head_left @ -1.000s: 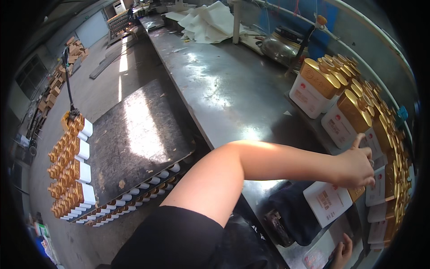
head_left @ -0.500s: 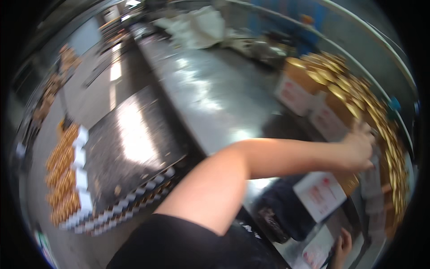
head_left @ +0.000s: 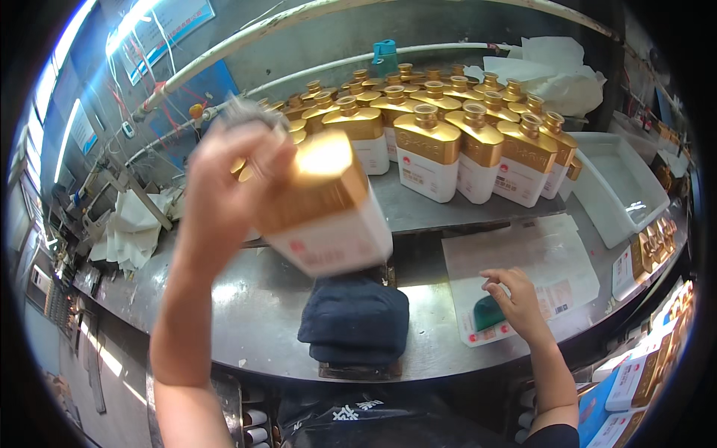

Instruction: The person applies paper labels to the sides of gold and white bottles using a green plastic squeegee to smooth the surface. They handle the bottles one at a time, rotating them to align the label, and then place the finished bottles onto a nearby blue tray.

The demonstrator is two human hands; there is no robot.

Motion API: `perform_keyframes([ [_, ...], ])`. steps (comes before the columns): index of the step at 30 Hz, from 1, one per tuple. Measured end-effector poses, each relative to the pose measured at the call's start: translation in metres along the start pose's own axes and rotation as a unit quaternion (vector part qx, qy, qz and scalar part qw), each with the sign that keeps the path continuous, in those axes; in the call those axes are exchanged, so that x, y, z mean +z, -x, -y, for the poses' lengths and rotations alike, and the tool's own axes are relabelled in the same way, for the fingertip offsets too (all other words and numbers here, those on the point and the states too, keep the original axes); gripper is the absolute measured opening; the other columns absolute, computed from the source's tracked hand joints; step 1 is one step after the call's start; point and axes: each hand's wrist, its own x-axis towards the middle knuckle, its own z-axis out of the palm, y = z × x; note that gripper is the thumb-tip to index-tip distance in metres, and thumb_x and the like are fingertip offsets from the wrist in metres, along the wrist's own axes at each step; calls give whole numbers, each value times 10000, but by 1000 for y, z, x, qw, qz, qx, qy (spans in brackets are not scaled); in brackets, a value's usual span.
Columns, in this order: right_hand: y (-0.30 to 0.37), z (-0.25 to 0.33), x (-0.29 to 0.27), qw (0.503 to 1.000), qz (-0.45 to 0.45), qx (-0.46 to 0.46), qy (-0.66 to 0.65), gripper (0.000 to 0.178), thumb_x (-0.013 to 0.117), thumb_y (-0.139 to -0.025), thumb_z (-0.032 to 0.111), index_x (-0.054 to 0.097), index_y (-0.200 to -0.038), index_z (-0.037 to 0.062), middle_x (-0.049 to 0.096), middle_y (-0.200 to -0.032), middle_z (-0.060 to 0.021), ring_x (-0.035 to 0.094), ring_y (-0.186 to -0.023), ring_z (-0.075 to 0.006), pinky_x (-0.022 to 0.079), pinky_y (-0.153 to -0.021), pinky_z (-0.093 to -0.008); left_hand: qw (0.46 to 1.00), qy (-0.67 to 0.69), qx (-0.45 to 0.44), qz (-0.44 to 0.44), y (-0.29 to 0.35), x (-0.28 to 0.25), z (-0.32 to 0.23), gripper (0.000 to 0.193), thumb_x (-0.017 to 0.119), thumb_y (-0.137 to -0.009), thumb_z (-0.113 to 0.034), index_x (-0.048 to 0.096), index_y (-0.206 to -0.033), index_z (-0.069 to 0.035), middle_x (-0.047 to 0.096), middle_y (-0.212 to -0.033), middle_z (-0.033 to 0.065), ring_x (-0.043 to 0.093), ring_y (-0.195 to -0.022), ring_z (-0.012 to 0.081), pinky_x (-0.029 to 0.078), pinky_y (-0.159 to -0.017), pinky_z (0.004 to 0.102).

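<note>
My left hand [head_left: 231, 175], blurred by motion, is raised and closed around the neck of a gold-and-white bottle [head_left: 328, 213]. The bottle hangs tilted above a folded dark blue cloth pad [head_left: 355, 317] at the bench's front edge. On the right, my right hand [head_left: 514, 299] is low over a printed, translucent label sheet [head_left: 523, 250]. A flat dark green scraper [head_left: 488, 313] shows under its thumb, and the fingers behind it are partly hidden; it appears to be held.
Many gold-topped bottles [head_left: 427, 157] stand packed along the back of the metal bench [head_left: 261, 313]. A white plastic tray [head_left: 620, 187] is at the right, with more bottles [head_left: 635, 373] below it. White crumpled sheets [head_left: 134, 224] lie at left. A pipe rail [head_left: 321, 71] crosses behind.
The view has swung round to face the bench. My left hand, earlier reaching among the bottles, now has one lifted by its neck. My right hand stays by the label sheet.
</note>
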Motion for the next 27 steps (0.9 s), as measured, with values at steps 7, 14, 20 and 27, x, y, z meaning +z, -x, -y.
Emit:
perform_keyframes([
  [7, -4, 15, -16, 996, -11, -41, -80, 228, 573, -952, 195, 692, -1016, 11, 697, -868, -90, 585, -833, -272, 447, -789, -361, 992, -113, 60, 16, -89, 11, 53, 377, 592, -966, -310, 668, -801, 21, 595, -709, 116, 534, -788, 236, 436, -745, 359],
  [14, -8, 19, -15, 988, 33, 9, -148, 274, 489, -1021, 182, 667, -1009, -27, 646, -759, -73, 609, -777, -134, 441, -741, -265, 990, -135, 44, 4, -72, 119, 130, 315, 696, -838, -277, 656, -743, 21, 602, -825, 192, 597, -818, 376, 476, -714, 475],
  [20, -29, 46, 23, 969, 58, -89, -223, 286, 485, -1035, 226, 647, -1013, -9, 603, -770, -58, 583, -711, -123, 435, -716, -255, 989, -121, -50, -75, -18, 79, 83, 483, 711, -848, -414, 528, -1110, -52, 529, -1108, 218, 549, -1033, 397, 462, -901, 471],
  [27, -50, 199, 112, 924, 253, -259, -126, 200, 573, -965, 145, 631, -1056, -23, 634, -774, -68, 611, -774, -141, 458, -751, -271, 947, -51, -275, -157, 286, -22, 44, 235, 611, -931, -180, 610, -1139, -70, 601, -1085, 148, 583, -1067, 317, 473, -914, 415],
])
